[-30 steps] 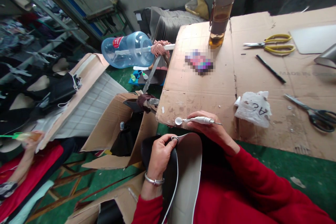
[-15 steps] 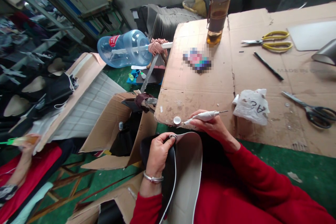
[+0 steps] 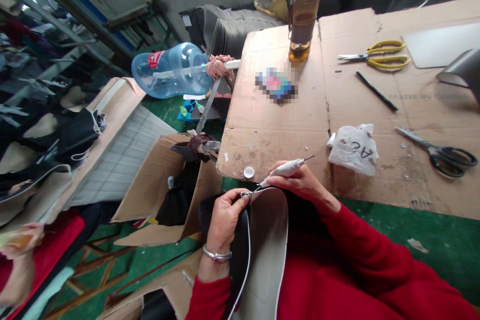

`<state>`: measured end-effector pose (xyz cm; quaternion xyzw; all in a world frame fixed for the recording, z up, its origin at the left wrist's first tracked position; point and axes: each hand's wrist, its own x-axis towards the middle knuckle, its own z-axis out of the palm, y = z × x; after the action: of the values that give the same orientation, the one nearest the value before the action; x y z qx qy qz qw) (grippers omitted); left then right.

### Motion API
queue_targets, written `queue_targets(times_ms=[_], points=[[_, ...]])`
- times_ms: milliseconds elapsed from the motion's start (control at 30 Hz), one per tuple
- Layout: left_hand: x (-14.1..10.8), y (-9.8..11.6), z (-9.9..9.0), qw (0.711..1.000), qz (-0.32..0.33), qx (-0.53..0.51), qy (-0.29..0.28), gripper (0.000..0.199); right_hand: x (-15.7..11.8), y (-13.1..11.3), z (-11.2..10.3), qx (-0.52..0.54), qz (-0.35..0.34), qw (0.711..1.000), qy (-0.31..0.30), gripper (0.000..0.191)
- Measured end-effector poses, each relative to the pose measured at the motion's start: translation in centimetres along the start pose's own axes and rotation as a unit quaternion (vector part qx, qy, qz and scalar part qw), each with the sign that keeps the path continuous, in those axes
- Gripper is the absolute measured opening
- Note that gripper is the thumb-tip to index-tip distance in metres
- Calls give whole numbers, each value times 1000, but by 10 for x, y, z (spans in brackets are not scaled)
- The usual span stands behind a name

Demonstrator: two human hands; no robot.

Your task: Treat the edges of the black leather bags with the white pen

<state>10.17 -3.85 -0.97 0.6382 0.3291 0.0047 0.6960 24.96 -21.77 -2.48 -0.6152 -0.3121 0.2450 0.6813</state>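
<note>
My left hand (image 3: 224, 217), with a bangle at the wrist, pinches the top edge of a curved piece of sheet material, grey on one face (image 3: 265, 250) and black on the other. A white cord (image 3: 247, 252) loops at the pinching fingertips and runs down along the piece. My right hand (image 3: 302, 180) is closed around a white-handled awl (image 3: 285, 168); thin metal shows at both ends. Its lower tip is at the piece's edge beside my left fingertips; whether it pierces the material is too small to tell. A small white cap (image 3: 248, 172) lies just beyond, on the table edge.
On the cardboard-covered table (image 3: 277, 135) are a plastic bag (image 3: 354, 150), black scissors (image 3: 438, 152), yellow-handled snips (image 3: 375, 55), a black pen (image 3: 376, 91) and a drink bottle (image 3: 305, 15). An open carton (image 3: 150, 185) stands left; a co-worker's hand (image 3: 22, 240) is farther left.
My right hand has moved slightly down and left, bringing the awl's tip to the piece's edge. The view has shifted a little. The co-worker's hand has moved lower left.
</note>
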Motion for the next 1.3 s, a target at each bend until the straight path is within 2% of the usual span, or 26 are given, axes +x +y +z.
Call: queue_targets(times_ms=[200, 467, 633, 833, 967, 1033, 1100, 1233, 1300], points=[[-2, 0, 4, 1000, 9, 6, 8, 25, 0, 2, 0, -15, -4, 1000, -13, 34], [1, -6, 8, 999, 35, 0, 32, 24, 1, 5, 0, -60, -23, 998, -23, 40], [0, -8, 2, 999, 14, -21, 30, 24, 3, 10, -2, -141, -104, 982, -71, 35], [-4, -2, 0, 991, -51, -116, 51, 36, 5, 13, -3, -161, -168, 955, -186, 29], [-5, -2, 3, 985, -69, -147, 63, 39, 6, 10, -2, -140, -172, 954, -200, 27], [-5, -3, 3, 985, -65, -142, 67, 37, 5, 9, -3, -118, -157, 963, -187, 29], [-6, -4, 1, 986, -59, -136, 73, 37, 2, 8, -5, -83, -135, 977, -146, 31], [-8, -10, -5, 988, -45, -121, 88, 37, -3, 6, -7, -22, -73, 997, 15, 31], [-10, -13, -8, 990, -25, -105, 96, 35, -3, 6, -7, -18, -46, 997, 66, 31]])
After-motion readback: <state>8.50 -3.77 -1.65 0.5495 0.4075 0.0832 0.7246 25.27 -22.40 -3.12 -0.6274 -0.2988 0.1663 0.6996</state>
